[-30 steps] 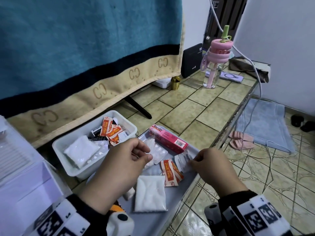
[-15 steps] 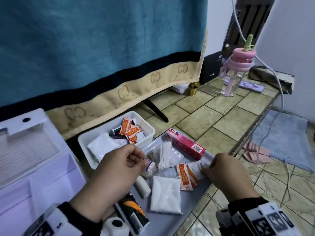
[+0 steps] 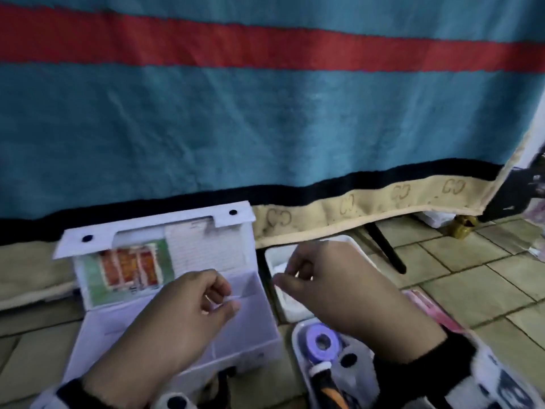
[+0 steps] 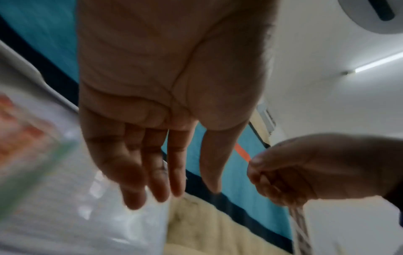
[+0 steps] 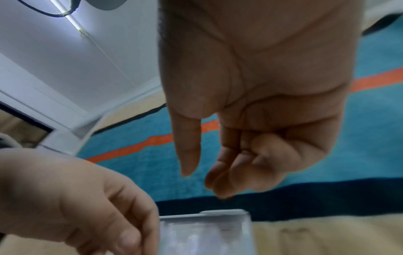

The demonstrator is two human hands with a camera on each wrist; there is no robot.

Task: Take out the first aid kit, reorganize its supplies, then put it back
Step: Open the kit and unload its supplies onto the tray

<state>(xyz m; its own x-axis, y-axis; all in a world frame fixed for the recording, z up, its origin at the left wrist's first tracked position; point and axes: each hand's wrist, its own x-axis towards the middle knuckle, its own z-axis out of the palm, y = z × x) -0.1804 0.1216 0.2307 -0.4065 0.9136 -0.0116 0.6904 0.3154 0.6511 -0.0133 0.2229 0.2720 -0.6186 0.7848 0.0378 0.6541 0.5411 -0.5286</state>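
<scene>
Kit: the white plastic first aid kit box (image 3: 177, 323) is sitting open on the tiled counter (image 3: 472, 276), its lid (image 3: 159, 246) leaning back against the teal towel with a red stripe (image 3: 265, 113); orange packets are showing inside the lid.
Left hand: the left hand (image 3: 188, 314) is hovering over the open box, blocking much of its inside. In the head view its fingertips seem to be meeting on something thin and pale; in the left wrist view the fingers (image 4: 150, 172) are hanging nearly straight with nothing seen in them, so I cannot tell the grip.
Right hand: the right hand (image 3: 339, 287) is hanging over the white rectangular tub (image 3: 283, 308) just right of the box, covering most of it. The right wrist view is showing its fingers (image 5: 240, 165) loosely curled, thumb apart, holding nothing visible.
Around: a white tray (image 3: 298, 335) with a purple tape roll (image 3: 321, 340) is lying near the front edge; a pink carton (image 3: 430, 308) is peeking out beside the right forearm.
Only in wrist views: ceiling and a tube light (image 4: 379, 62).
</scene>
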